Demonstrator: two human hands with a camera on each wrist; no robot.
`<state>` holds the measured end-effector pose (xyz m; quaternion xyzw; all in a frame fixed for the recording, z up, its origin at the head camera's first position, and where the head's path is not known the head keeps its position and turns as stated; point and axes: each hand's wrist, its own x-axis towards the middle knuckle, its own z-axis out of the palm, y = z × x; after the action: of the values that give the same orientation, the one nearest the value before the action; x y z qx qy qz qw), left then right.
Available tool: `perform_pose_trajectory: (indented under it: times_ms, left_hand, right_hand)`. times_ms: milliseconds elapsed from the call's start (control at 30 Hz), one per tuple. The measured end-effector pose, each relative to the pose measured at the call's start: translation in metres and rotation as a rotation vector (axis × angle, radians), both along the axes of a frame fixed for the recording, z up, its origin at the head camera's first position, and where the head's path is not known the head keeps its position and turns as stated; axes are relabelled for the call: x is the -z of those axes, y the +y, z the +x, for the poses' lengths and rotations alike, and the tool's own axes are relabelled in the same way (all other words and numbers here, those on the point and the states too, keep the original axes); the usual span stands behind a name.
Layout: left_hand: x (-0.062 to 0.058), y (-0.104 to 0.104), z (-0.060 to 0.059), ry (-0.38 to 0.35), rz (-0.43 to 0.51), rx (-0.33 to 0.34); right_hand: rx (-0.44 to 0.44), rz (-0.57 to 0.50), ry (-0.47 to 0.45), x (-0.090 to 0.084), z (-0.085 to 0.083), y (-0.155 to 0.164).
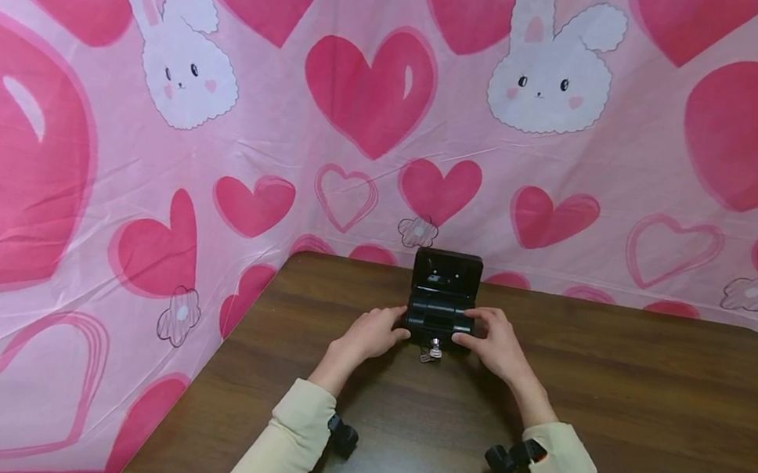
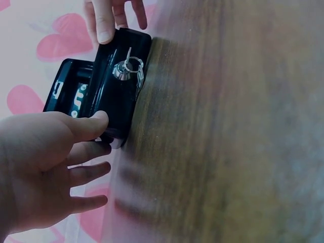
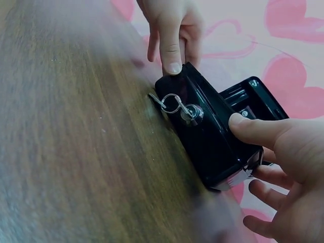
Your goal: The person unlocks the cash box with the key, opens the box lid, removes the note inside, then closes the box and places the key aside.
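We see the left hand [image 1: 374,332] and right hand [image 1: 499,347] pinch opposite ends of the glossy black open-lidded box [image 1: 443,309] on the brown wood-grain surface [image 1: 427,424] — a sensible grip, being likely stiff, slippery.

1 box [image 1: 440,317] on table [image 1: 410,449], keys [image 1: 427,355] at its front, cloth [image 1: 456,131] behind.

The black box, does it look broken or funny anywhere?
No, nothing stands out: the black box sits on the table, its lid is open, a key is in its lock, and I see no cracks or spills.
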<state>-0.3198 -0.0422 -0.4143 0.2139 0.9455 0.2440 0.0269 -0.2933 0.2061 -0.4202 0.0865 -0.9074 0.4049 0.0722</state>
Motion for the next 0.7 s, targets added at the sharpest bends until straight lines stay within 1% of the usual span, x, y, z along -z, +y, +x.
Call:
perform_pose_trajectory:
  times_ms: [167, 400, 600, 700]
  left_hand:
    - [0.001, -0.001, 0.001, -0.006, 0.008, -0.002]
    - [0.001, -0.001, -0.001, 0.011, -0.005, -0.004]
    - [0.002, -0.001, -0.001, 0.001, -0.014, -0.001]
    - [0.003, -0.001, -0.001, 0.004, -0.017, 0.001]
  right_hand:
    - [-0.004, -0.027, 0.018, -0.002, 0.0, 0.002]
    - [0.009, -0.049, 0.018, -0.003, -0.001, 0.008]
    - [0.001, -0.082, 0.044, -0.004, -0.002, 0.017]
    - [0.005, -0.081, 0.039, -0.005, -0.001, 0.023]
